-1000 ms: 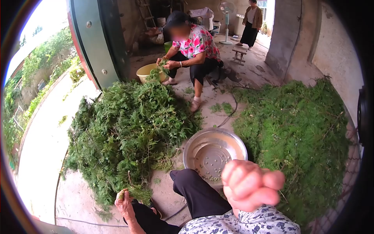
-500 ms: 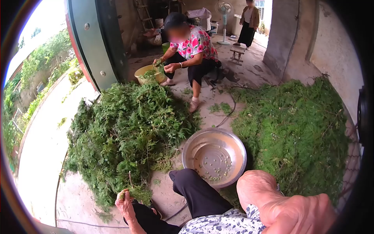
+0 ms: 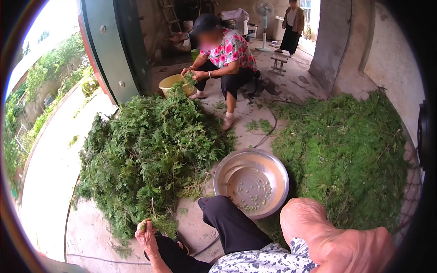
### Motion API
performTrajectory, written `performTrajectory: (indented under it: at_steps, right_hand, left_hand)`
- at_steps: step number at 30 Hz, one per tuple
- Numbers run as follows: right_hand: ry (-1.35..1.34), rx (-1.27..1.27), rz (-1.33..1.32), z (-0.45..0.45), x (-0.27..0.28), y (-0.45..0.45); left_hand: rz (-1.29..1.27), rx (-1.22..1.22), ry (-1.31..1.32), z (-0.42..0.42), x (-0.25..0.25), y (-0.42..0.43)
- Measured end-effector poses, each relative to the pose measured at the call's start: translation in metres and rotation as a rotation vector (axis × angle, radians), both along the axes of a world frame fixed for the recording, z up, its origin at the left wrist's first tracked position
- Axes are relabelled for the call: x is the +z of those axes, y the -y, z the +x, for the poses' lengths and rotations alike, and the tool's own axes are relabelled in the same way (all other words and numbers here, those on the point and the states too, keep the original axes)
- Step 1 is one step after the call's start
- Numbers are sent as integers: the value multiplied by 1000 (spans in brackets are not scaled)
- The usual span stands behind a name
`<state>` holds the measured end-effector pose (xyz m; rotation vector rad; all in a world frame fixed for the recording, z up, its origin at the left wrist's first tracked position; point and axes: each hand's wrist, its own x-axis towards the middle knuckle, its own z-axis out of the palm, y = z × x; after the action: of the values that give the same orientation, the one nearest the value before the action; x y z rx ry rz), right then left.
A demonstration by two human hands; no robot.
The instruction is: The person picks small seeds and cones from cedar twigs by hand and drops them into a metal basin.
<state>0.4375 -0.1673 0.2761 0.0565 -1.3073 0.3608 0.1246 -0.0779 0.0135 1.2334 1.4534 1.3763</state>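
Note:
My left hand (image 3: 146,236) is closed around a green conifer sprig (image 3: 163,224) at the near edge of a leafy pile of branches (image 3: 150,150). My right arm is bent in close to the camera at the lower right. My right hand (image 3: 362,250) seems to be the large near part there, with its fingers hidden. In front of my knees, a metal basin (image 3: 218,179) stands on the floor with many small green berries (image 3: 250,200) scattered on its bottom.
A second branch pile (image 3: 346,164) lies right of the basin. Opposite me, a seated person (image 3: 232,54) handles greenery over a yellow tub (image 3: 166,84). Behind are a small stool (image 3: 278,61), a standing fan (image 3: 264,25) and a standing person (image 3: 291,29). A cable (image 3: 271,132) crosses the floor.
The seated person's hands have come closer together around the greenery. The view has shifted slightly. My left hand still grips the sprig, and my right arm has barely moved.

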Motion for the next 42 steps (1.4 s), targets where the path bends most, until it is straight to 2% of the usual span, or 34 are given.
performTrajectory:
  at_steps: [8,12,13,15,18,19,20,23,25,26,28,42]
  right_hand:
    - [31,69,-32,-15,2,-27]
    - [54,100,-40,-8,-12,-8]
    - [23,-38,-345,-7,-41,-16]
    - [226,-327,-640,-12,-80,-60]
    - [538,-508,-867,-23,-151,-105]
    - [533,-520,-857,-29,-186,-115]
    - [670,-497,-939,-29,-200,-116]
    - [768,-450,-985,-34,-234,-118]
    - [971,-357,-1025,-33,-249,-119]
    - [971,-358,-1026,-33,-248,-119]
    - [1234,-275,-1088,-33,-245,-118]
    - [1113,-276,-1081,-35,-243,-116]
  left_hand:
    - [12,-2,-20,0,-3,-2]
    - [2,-19,-6,-2,-5,-3]
    - [-11,-31,-22,-3,-5,-2]
    - [10,-42,-34,-7,-8,-2]
    - [50,-48,-73,-10,-13,-2]
    - [65,-43,-100,-10,-14,-3]
    - [65,-42,-99,-9,-14,-4]
    - [76,-31,-102,-10,-10,-2]
    - [16,-38,-81,-8,-6,-2]
    - [16,-40,-81,-7,-7,-2]
    - [52,-54,-93,-7,-8,-3]
    - [-2,-46,-118,-4,-3,-1]
